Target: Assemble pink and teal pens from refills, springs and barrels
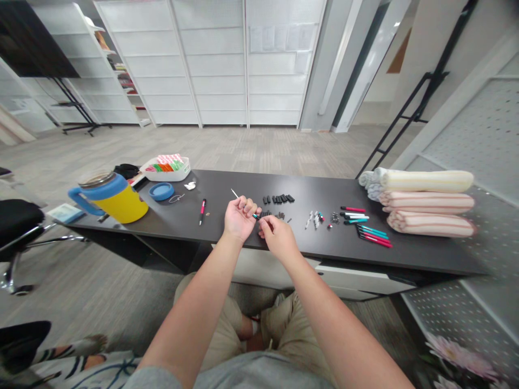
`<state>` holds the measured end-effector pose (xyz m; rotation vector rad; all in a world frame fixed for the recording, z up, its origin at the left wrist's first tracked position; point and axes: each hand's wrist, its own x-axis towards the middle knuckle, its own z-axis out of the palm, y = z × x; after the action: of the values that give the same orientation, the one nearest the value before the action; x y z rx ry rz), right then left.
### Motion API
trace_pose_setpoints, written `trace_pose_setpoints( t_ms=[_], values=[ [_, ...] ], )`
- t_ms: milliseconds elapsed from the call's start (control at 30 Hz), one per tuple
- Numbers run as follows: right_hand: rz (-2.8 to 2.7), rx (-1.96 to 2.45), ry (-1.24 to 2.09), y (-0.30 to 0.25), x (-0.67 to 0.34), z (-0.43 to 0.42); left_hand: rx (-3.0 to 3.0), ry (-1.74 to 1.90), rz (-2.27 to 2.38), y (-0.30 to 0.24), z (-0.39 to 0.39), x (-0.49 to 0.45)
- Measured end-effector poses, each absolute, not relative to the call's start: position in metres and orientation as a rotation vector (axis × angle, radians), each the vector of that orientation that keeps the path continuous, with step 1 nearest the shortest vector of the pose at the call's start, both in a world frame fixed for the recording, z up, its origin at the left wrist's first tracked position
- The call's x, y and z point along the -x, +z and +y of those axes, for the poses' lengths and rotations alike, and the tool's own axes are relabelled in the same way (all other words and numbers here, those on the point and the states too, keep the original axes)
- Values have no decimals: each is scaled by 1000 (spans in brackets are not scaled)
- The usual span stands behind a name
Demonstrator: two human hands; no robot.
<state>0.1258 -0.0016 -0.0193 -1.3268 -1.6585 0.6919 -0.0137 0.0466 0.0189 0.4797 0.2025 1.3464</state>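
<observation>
My left hand (240, 217) is closed around a thin white pen refill (235, 193) whose tip sticks up and to the left out of the fist. My right hand (275, 233) pinches a small dark pen part right beside the left fingers, where a bit of teal shows at the joint. Both hands hover over the front edge of the dark table (227, 229). Just behind them lie a row of small black pen parts (278, 199) and a few more loose black bits.
A pink pen (202, 210) lies left of my hands. To the right are small springs and tips (318, 219) and several pink and teal pens (371, 232). Rolled towels (425, 202) sit far right. A yellow jug (115, 200), blue lid (161, 191) and white tray (167, 168) stand left.
</observation>
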Motion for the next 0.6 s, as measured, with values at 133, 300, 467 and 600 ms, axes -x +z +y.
trace_pose_setpoints(
  t_ms=[133,300,467,600],
  values=[
    [-1628,1327,705,-18,-125,-3,-493,1344,183,18,47,14],
    [-1574,1295,762,-21,-125,-2,-468,1358,254,20,46,13],
    [-1552,1286,780,-22,-124,-1,-463,1347,311,22,45,13],
    [-1481,1316,779,-21,-123,-1,-470,1347,306,21,45,13]
  ],
)
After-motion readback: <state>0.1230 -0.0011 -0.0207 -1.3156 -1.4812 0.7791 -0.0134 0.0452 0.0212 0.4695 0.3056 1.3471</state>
